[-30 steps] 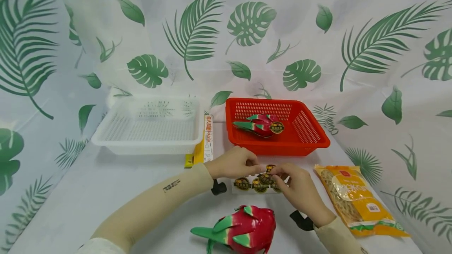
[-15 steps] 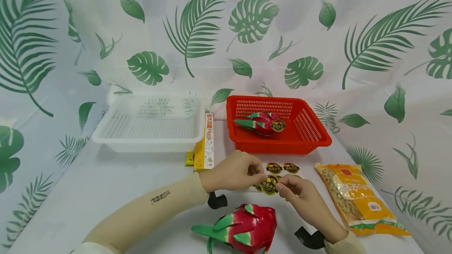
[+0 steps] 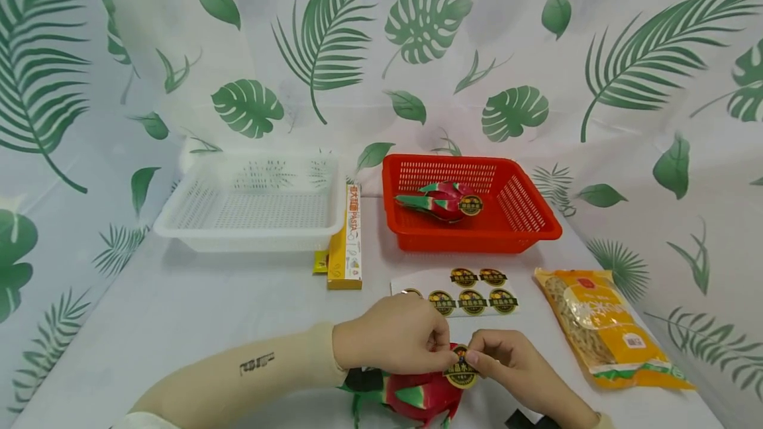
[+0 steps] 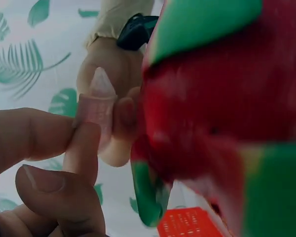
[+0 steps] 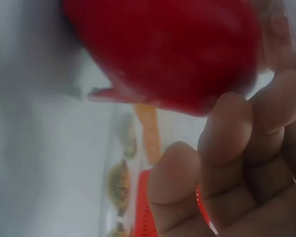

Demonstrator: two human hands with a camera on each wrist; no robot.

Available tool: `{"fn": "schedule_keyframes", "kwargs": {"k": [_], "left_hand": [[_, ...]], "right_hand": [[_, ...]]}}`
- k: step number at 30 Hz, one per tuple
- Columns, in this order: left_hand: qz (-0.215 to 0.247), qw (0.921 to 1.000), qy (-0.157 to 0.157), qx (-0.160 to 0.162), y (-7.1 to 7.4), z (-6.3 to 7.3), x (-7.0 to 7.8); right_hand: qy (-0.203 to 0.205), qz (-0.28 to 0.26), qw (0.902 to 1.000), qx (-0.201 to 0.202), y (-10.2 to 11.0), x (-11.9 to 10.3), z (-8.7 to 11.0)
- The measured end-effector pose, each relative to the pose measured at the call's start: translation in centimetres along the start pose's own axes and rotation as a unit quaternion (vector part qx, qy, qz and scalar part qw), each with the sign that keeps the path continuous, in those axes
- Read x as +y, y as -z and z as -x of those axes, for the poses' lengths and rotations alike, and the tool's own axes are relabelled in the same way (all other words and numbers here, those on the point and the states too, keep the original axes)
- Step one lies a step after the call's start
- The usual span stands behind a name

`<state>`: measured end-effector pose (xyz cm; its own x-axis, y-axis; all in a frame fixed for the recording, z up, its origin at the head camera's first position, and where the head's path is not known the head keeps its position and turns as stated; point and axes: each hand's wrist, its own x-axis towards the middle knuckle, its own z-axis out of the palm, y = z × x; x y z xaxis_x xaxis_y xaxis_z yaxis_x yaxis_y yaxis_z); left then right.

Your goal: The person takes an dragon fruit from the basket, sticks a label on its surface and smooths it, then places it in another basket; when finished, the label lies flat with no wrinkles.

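Between both hands, a round black-and-gold sticker (image 3: 461, 368) is held over the right end of a red dragon fruit (image 3: 420, 394) with green-tipped scales. My left hand (image 3: 393, 337) pinches its left edge. Its right edge is between the thumb and forefinger of my right hand (image 3: 515, 363). In the left wrist view the sticker's pale back (image 4: 95, 112) shows, beside the fruit (image 4: 212, 94). The right wrist view has the fruit (image 5: 172, 54) close to the right fingertips (image 5: 226, 123). Whether the sticker touches the fruit I cannot tell.
Behind the hands lies a sticker sheet (image 3: 432, 279). A red basket (image 3: 471, 242) holds another dragon fruit (image 3: 438, 202) with a sticker on it. A white basket (image 3: 256, 242), a pasta box (image 3: 346, 260), a small yellow packet (image 3: 320, 262) and an orange bag (image 3: 610, 330) stand around.
The sticker came off the sheet between both hands. Both hands then moved with it toward the front, over the dragon fruit, uncovering the sheet.
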<state>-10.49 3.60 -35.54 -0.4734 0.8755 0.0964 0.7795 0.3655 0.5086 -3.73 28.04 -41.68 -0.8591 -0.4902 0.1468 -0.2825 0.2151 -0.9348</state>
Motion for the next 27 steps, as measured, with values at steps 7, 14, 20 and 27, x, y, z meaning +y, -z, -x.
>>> {"fn": "schedule_keyframes", "kwargs": {"k": [7,14,20,27], "left_hand": [[-0.048,0.9987,-0.014,0.01,-0.6,0.5,0.8],[-0.059,0.9982,0.009,0.005,-1.1,0.5,0.9],[-0.094,0.9951,0.026,0.018,-1.6,0.4,1.1],[-0.101,0.9943,0.031,0.019,-1.7,0.2,0.8]], "right_hand": [[-0.014,0.042,0.999,0.004,-0.6,0.2,0.5],[-0.036,0.085,0.9956,0.018,-0.9,-0.2,0.7],[-0.024,0.122,0.9918,0.029,-1.1,-0.2,0.8],[-0.032,0.18,0.981,0.064,-1.4,-0.3,0.8]]}}
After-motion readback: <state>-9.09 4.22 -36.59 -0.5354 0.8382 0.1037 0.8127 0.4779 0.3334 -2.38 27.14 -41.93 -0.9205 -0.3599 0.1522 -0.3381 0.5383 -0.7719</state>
